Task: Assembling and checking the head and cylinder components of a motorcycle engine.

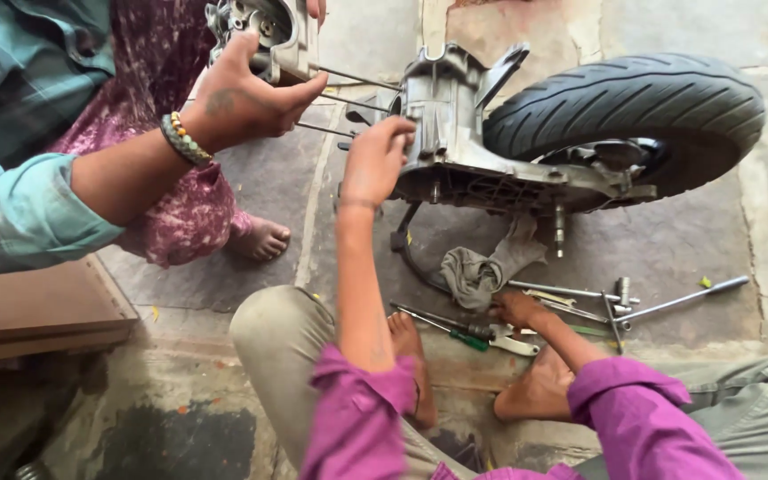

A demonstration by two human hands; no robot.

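Note:
My left hand (375,160) reaches up and grips the near end of a grey scooter engine case (455,133), by the long bare studs (348,82). My right hand (517,309) rests low on the ground among loose tools, fingers curled over them next to a silver spanner (513,342) and a green-handled screwdriver (466,339). I cannot tell whether it holds one. A co-worker's hand (242,98), with a beaded bracelet, holds a metal cylinder block (273,36) on the far ends of the studs.
The black rear tyre (633,107) is joined to the case at the right. A grey rag (482,267), long socket bars (682,298) and a T-wrench lie on the stone floor. The co-worker's bare foot (260,240) and a wooden box (37,307) are at the left.

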